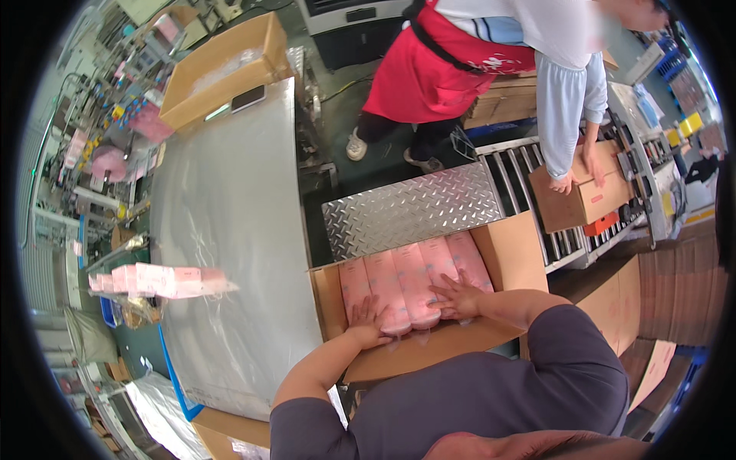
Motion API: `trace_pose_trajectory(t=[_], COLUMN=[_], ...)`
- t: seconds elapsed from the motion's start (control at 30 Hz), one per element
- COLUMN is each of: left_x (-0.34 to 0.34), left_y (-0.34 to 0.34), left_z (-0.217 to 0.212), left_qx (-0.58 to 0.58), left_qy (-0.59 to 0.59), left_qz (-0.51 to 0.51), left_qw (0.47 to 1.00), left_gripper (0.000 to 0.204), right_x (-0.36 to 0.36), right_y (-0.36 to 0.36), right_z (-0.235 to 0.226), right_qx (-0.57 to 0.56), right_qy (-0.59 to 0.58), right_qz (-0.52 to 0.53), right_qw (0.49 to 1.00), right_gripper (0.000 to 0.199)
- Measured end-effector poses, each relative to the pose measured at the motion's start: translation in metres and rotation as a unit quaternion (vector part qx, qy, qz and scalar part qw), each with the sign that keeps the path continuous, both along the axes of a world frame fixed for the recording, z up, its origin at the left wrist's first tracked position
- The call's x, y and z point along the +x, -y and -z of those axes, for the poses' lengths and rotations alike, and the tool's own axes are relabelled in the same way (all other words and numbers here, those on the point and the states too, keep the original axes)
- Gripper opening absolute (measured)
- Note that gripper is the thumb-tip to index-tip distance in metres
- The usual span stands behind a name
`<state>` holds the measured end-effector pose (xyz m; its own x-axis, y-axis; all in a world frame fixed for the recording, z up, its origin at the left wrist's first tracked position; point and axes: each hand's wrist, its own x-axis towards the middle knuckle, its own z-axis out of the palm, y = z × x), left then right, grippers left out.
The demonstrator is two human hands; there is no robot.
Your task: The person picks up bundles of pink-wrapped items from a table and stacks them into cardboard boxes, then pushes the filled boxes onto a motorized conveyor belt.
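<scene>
Far L.: row of pale-pink boxes, qty. several, running across L. edge of desk. Top of desk: tan ctn. w/ clear plastic; dark-screened phone just beside it.
Ctr.: open ctn., adj. R. side of desk, holding pink packs side by side. My L. grip: fingers spread, palm down on packs, L. part. My R. grip: likewise spread, on packs, R. part. In the way: near flap, betw. me & packs; R. flap, raised beside R. grip.
Beyond ctn.: steel tread plate. Upper R.: co-worker, red apron, both hands on closed ctn. atop roller conveyor. Far R.: stacked flat cardboard.
Surface: desk grey, smooth, w/ sheen. Room: machinery at L., dk. green floor mid, more cardboard R.
</scene>
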<state>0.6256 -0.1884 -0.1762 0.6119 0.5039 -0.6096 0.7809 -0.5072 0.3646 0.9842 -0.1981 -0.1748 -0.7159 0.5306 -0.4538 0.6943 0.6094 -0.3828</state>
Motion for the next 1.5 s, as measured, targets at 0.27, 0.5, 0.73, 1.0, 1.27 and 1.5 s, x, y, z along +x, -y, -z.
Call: trace_pose_trajectory(t=[0.27, 0.5, 0.73, 1.0, 1.27, 1.5], left_x=[-0.032, -0.280, -0.302, -0.386, -0.387, -0.485], left_y=[-0.046, -0.144, -0.157, -0.205, -0.200, -0.228], left_z=[-0.054, -0.199, -0.149, -0.241, -0.141, -0.237], left_qx=[-0.061, 0.445, 0.384, 0.373, 0.356, 0.334], left_qy=[0.185, 0.047, -0.005, 0.062, 0.122, 0.057], left_qz=[-0.156, -0.475, -0.376, -0.644, -0.412, -0.682], left_qw=[0.968, 0.758, 0.843, 0.665, 0.830, 0.648], left_gripper=[0.074, 0.050, 0.065, 0.071, 0.064, 0.072], right_x=[-0.038, -0.179, -0.347, -0.455, -0.476, -0.513], right_y=[-0.014, -0.080, -0.147, -0.157, -0.194, -0.199], right_z=[-0.018, -0.124, -0.188, -0.211, -0.225, -0.222], right_qx=[-0.086, -0.017, 0.098, 0.172, 0.187, 0.198], right_qy=[0.041, -0.257, -0.299, -0.001, 0.036, 0.008], right_qz=[0.076, 0.117, 0.113, 0.121, 0.139, 0.130], right_qw=[0.993, 0.959, 0.942, 0.978, 0.972, 0.972], right_gripper=[0.062, 0.048, 0.059, 0.092, 0.082, 0.077])
